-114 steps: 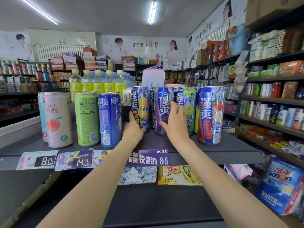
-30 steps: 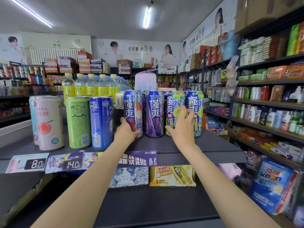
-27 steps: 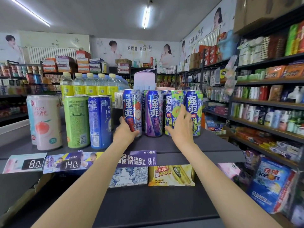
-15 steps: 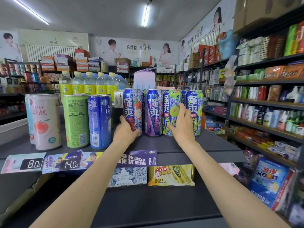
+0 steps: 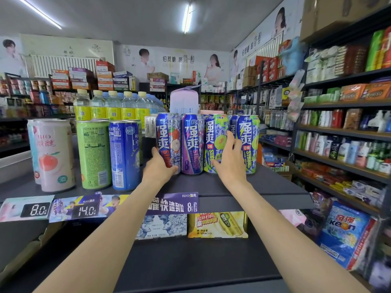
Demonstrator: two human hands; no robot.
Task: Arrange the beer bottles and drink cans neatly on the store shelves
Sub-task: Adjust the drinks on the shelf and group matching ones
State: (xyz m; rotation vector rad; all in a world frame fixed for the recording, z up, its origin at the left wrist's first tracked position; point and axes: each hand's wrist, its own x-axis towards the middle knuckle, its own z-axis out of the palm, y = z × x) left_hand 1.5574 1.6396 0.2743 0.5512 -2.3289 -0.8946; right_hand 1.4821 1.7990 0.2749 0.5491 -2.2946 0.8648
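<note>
Several tall RIO cans stand in a row on the dark top shelf [image 5: 275, 187]. My left hand [image 5: 157, 169] grips the base of the blue can with a peach picture [image 5: 168, 136]. Beside it stands a purple can [image 5: 192, 142]. My right hand [image 5: 231, 161] reaches between the green melon can [image 5: 214, 140] and the rightmost blue-green can [image 5: 248, 140], fingers spread and touching both. Left of these stand a blue can [image 5: 123, 153], a green can [image 5: 94, 153] and a pink peach can [image 5: 51, 155].
Yellow-labelled water bottles [image 5: 113, 105] line up behind the cans. Price tags [image 5: 86, 210] hang on the shelf's front edge. Boxed can packs [image 5: 218, 225] sit on the lower shelf. A shelf unit with household goods [image 5: 342, 132] fills the right side.
Since the earliest frame the rightmost can was swapped or pushed back into the row. In the last second my right hand slid right, from the green melon can toward the gap beside the rightmost can.
</note>
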